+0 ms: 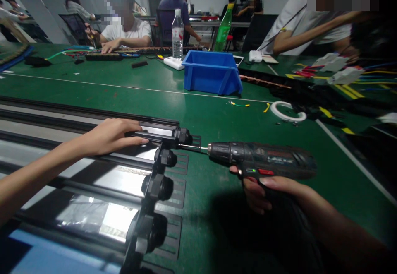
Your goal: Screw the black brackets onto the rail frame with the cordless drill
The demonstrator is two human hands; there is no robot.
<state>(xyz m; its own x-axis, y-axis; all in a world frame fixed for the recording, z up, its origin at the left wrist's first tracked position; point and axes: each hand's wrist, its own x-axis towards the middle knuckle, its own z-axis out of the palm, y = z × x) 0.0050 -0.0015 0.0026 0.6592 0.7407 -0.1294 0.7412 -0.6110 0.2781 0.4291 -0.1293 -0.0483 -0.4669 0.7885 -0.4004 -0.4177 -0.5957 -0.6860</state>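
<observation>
Several long black-framed bars with silvery faces lie side by side at the left, with black cable glands and flat slotted tabs at their right ends. My left hand rests flat on the farther bars, fingers apart and pointing right. My right hand is wrapped round the handle of a black cordless drill, which shows a small green light. The drill points left, and its thin bit reaches the end of a far bar, beside the gland there. The exact contact of the tip is hard to make out.
Beyond the bars stand a blue bin, a clear water bottle and a green bottle. A white coil and short wires lie at the right. People sit across the green table, one person's hands on a dark strip.
</observation>
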